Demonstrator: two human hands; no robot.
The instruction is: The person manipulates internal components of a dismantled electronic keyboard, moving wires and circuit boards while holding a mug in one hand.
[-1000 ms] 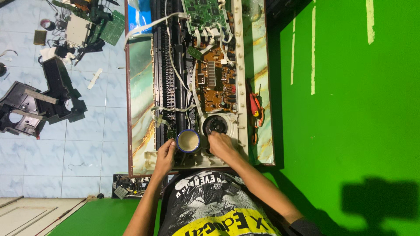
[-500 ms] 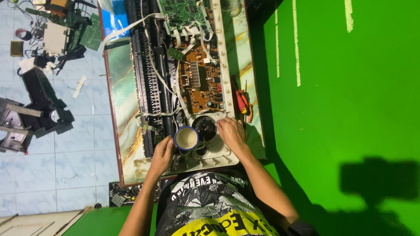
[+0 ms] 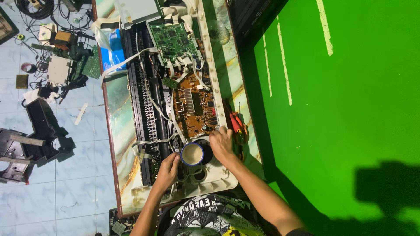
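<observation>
At the lower middle of the frame, the left hand [image 3: 167, 171] lies on the near end of an opened keyboard chassis [image 3: 175, 109], fingers loosely curled and reaching toward a round blue-rimmed speaker [image 3: 192, 154]; its fingertips sit at the speaker's left edge, though whether they grip it cannot be told. The right hand [image 3: 222, 145] rests just right of the speaker, fingers spread partly open and pressing on the white casing beside a dark round opening; it has hold of nothing that shows. The speaker sits between the two hands, tilted slightly over the casing.

Just beyond the right hand lies a brown circuit board [image 3: 194, 109], crossed by white ribbon cables, and to its right a red-handled tool [image 3: 236, 124] on the counter [image 3: 118, 122]. A long black key rail runs up the chassis's left side. Farther up is a green circuit board [image 3: 174, 40], then a grey metal box [image 3: 138, 9] at the top edge.

Left of the counter, the tiled floor [image 3: 57, 183] carries black plastic parts and loose electronics. To the right rises a green wall [image 3: 350, 109], close beside the counter's edge.
</observation>
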